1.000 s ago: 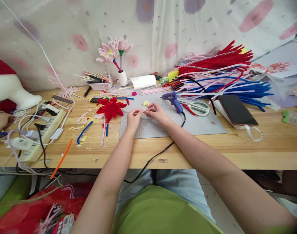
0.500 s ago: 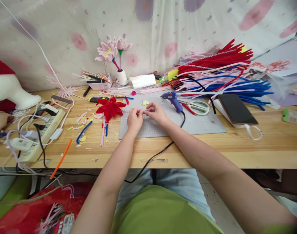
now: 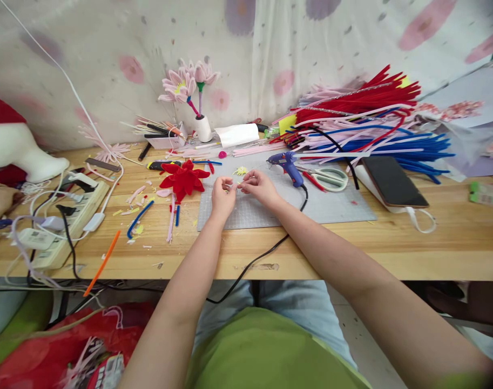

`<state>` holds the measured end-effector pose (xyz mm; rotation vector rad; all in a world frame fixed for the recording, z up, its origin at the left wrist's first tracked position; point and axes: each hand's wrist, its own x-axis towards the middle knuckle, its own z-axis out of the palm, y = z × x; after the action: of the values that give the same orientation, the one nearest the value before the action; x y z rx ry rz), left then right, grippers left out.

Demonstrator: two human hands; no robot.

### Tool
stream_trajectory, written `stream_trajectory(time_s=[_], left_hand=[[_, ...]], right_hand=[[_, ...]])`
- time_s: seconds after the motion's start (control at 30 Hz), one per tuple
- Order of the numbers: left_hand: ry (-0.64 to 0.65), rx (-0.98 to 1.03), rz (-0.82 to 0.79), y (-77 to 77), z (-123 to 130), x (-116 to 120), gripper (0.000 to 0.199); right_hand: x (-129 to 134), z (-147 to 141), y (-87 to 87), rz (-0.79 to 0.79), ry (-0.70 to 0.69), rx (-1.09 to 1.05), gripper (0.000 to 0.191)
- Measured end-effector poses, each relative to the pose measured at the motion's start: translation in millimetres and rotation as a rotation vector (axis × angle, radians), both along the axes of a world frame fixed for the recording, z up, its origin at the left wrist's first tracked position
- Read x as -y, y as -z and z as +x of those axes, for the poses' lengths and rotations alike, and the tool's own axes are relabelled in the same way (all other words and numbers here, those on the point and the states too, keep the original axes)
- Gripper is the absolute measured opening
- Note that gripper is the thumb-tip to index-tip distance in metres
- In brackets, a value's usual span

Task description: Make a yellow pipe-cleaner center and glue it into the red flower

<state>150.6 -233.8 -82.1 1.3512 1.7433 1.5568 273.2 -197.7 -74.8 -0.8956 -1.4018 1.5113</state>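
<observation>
Over the grey cutting mat (image 3: 331, 212), my left hand (image 3: 224, 197) and my right hand (image 3: 259, 187) face each other with fingertips pinched and a small gap between them. Whatever they pinch is too small to make out. Just beyond the fingertips a little yellow frilled piece (image 3: 240, 171) lies on the mat. To the left of my left hand rests a red flower of fuzzy pipe cleaner (image 3: 183, 180). A blue glue gun (image 3: 287, 165) lies to the right of my right hand, beside scissors with pale handles (image 3: 331, 179).
Red, pink and blue pipe cleaners (image 3: 359, 102) are heaped at the back right, near a phone (image 3: 394, 181). Pink flowers stand in a white vase (image 3: 202, 128). A power strip (image 3: 74, 224) with tangled cables is at left. The glue gun's black cord (image 3: 266, 253) hangs over the table edge.
My fingertips, close together before, have drawn slightly apart. My left hand's fingers have lifted a little. The things on the table look unmoved.
</observation>
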Motion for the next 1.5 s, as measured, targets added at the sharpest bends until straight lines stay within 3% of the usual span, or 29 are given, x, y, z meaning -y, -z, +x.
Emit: stream_trajectory(time_s=[0.1, 0.3, 0.5, 0.7, 0.9, 1.03, 1.17, 1.4, 1.5], left_hand=[[0.020, 0.124, 0.040, 1.9, 2.0, -1.4, 0.021], [0.079, 0.263, -0.039, 2.0, 7.0, -0.2, 0.016], [-0.031, 0.340, -0.029, -5.1, 2.3, -2.5, 0.015], [-0.090, 0.236, 0.017, -1.4, -12.2, -7.8, 0.012], [0.003, -0.071, 0.042, -13.2, -9.6, -7.7, 0.025], [0.005, -0.339, -0.041, -28.2, -1.8, -19.0, 0.034], [0.029, -0.520, -0.110, -29.3, 2.7, -35.8, 0.036], [0.062, -0.583, -0.209, -15.9, -1.7, -48.8, 0.058], [0.074, -0.566, -0.207, -15.6, -5.9, -47.4, 0.056]], right_hand=[[0.4, 0.9, -0.2, -0.004, 0.005, -0.003, 0.028], [0.6, 0.6, 1.3, 0.002, -0.017, -0.002, 0.030], [0.7, -2.3, 2.3, -0.020, -0.054, 0.009, 0.027], [-11.9, 20.1, -15.6, -0.048, 0.033, 0.057, 0.027], [-27.1, 57.1, -35.6, -0.037, -0.015, 0.127, 0.025], [-32.3, 56.2, -22.6, -0.010, 0.040, 0.194, 0.020], [-37.7, 47.7, -0.5, 0.033, 0.116, 0.263, 0.018], [-45.5, 49.0, 17.4, 0.123, 0.131, 0.352, 0.014], [-46.8, 49.9, 19.6, 0.164, 0.134, 0.398, 0.013]])
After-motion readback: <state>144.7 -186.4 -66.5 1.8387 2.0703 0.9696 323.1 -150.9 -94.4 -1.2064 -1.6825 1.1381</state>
